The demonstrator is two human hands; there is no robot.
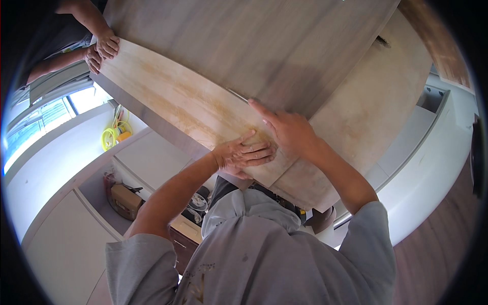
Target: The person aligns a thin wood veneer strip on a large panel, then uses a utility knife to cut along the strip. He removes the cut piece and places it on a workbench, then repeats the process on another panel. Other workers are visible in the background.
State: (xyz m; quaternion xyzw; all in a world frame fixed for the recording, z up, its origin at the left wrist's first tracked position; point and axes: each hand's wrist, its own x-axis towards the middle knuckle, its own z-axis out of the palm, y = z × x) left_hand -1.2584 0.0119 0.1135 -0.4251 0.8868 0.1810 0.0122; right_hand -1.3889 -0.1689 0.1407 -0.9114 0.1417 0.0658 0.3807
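A narrow pale wooden board (162, 86), mottled with yellowish stains, runs diagonally from the upper left toward me. My left hand (244, 155) rests on its near end with fingers spread. Just right of it, my right hand (290, 129) has the index finger extended onto the seam between this strip and a large grey-brown wood-grain panel (264, 40), with thumb apart and the other fingers mostly hidden. A wider pale board (371, 112) lies beneath the panel on the right. Another person's two hands (105, 46) grip the far left end of the strip.
At left are a bright window (56, 114), coiled yellow-green hose (109, 137) and white cabinetry (66, 234), with a cardboard-coloured box (123, 201) in an open compartment. A white curved unit (422, 157) borders the right, beside wood-look flooring (432, 239). A brown board (437, 35) stands top right.
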